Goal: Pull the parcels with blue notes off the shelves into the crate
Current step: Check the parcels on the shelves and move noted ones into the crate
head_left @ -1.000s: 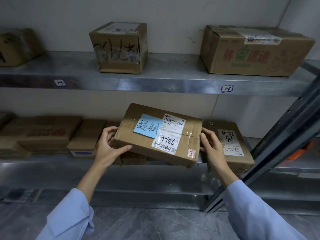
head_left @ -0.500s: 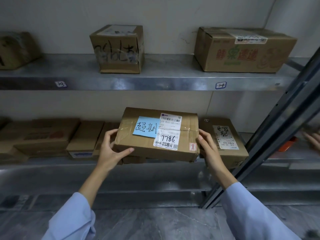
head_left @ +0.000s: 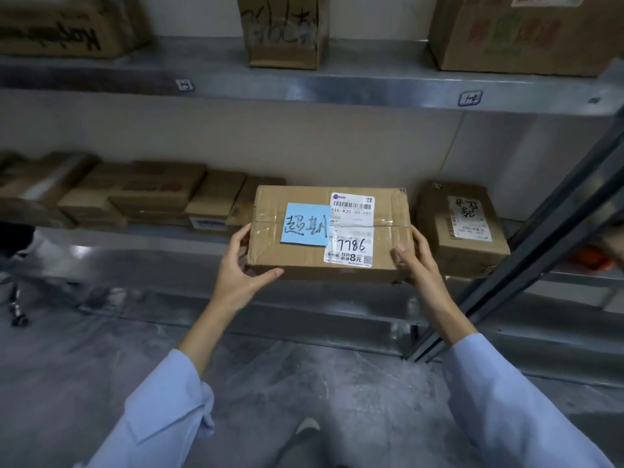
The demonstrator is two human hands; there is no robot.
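Parcel (head_left: 304,256) w/ blue note (head_left: 305,225) is held in air at front of lower shelf (head_left: 162,261). Long axis runs L-R, labelled top face tipped toward camera, text upright. Left grip (head_left: 236,275) curls round its left end, thumb along front lower edge; right grip (head_left: 420,268) clamps right end. Brown box (head_left: 462,231) sits just beside on right, slanted post (head_left: 540,248) beyond it; row of boxes (head_left: 216,201) behind-left. Open floor (head_left: 304,376) below.

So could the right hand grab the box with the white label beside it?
Probably not yet: the right hand grips the blue-note parcel. The labelled box sits close by, nothing between.
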